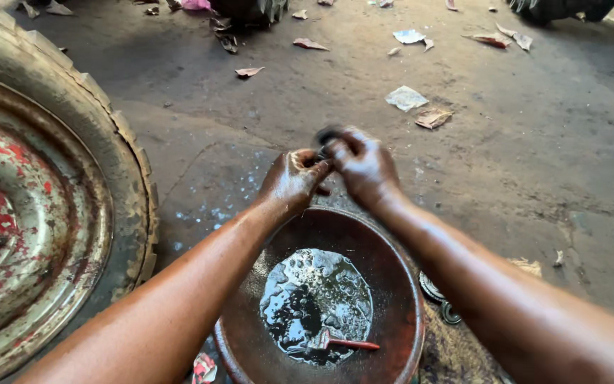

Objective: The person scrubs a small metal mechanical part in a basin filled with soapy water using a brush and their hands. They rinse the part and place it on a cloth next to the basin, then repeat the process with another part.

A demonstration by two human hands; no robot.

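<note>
- Both hands meet above the far rim of a rusty round basin.
- Left hand and right hand close their fingers on a small dark part, blurred.
- Oily liquid pools in the basin; a worn tyre lies left.
</note>
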